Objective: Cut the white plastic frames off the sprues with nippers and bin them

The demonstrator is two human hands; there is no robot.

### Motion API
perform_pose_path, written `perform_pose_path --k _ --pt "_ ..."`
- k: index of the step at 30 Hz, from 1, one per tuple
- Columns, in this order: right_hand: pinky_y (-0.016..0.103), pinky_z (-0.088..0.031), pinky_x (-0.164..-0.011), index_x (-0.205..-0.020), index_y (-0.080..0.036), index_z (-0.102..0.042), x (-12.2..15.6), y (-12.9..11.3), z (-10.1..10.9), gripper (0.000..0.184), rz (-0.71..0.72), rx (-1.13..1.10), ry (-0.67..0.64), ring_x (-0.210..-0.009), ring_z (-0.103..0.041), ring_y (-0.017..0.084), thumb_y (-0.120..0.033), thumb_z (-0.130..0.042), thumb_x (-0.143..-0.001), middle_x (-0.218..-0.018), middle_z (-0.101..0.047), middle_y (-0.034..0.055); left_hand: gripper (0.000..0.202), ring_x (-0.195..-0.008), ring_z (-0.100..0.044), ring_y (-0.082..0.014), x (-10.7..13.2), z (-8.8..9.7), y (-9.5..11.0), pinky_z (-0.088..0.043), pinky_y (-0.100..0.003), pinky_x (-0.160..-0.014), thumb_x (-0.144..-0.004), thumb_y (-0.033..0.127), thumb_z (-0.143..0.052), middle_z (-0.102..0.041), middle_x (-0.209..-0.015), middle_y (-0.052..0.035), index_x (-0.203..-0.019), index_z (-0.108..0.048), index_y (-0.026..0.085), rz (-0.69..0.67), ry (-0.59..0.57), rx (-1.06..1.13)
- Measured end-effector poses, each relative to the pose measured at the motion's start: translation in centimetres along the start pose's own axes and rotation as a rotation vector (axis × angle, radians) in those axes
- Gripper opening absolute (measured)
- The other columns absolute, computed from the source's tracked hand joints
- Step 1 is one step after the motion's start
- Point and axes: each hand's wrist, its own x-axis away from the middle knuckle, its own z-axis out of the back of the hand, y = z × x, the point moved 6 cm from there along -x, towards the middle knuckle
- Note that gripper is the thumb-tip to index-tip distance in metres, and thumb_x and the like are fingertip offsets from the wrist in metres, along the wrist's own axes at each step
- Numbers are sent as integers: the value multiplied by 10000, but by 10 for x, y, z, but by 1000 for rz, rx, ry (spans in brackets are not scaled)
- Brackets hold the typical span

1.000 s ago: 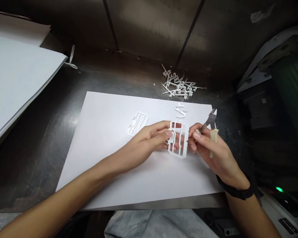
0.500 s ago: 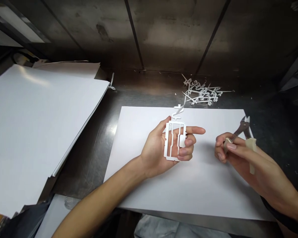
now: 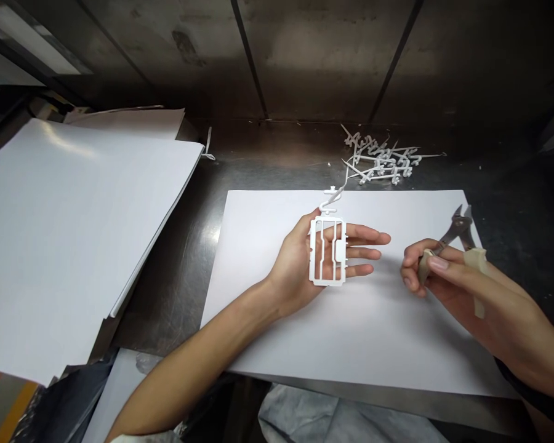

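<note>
My left hand (image 3: 295,271) is palm up over the white sheet, with its fingers stretched out. Across its palm and fingers lies a thin white plastic frame (image 3: 313,252) with inner bars and a small solid patch at its right side. A curved white sprue (image 3: 330,206) stands at the frame's top end, by the thumb; whether it is joined there I cannot tell. In my right hand (image 3: 461,289) is a pair of side cutters (image 3: 457,229) with pale handles. Their jaws are apart and point away from me, to the right of the frame.
Behind the sheet, a heap of white sprue scraps (image 3: 383,161) lies on the dark metal bench (image 3: 268,154). Under my hands is a large white sheet (image 3: 258,338). A stack of white sheets (image 3: 92,203) fills the left side. A metal wall (image 3: 323,55) closes off the back.
The left fingers have uncurled from the frame's right edge and straightened. The frame now rests on the opened palm. The right hand still holds the cutters, with little movement.
</note>
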Motion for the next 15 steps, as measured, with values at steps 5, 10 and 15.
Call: perform_pose_path --k 5,10,15 --pt "271 -555 -810 -1051 -252 -817 0 1 -2 259 -2 -22 -5 -913 -562 232 -459 -679 -1123 -1017 -651 84 697 -1251 -697 -283 3 -2 0 -582 -390 -1074 -1089 612 -360 -746 -1442 -140 -1108 -859 125 0 -15 -14" --pt "286 -556 -825 -1143 -243 -789 -1 5 1 367 25 -5 -57 -902 -571 238 -503 -532 -1180 -1026 -673 94 668 -1246 -720 -319 3 -3 1 -583 -408 -1077 -1072 612 -404 -750 -1413 -187 -1028 -834 103 -3 39 -49" --pt "291 -545 -830 -1092 -253 -750 0 -2 -3 436 56 -42 -91 -904 -592 242 -529 -432 -1208 -958 -645 72 632 -643 -718 -166 3 -4 -1 -535 -238 -563 -1088 694 -349 -757 -853 -85 -801 -577 179 21 44 -76"
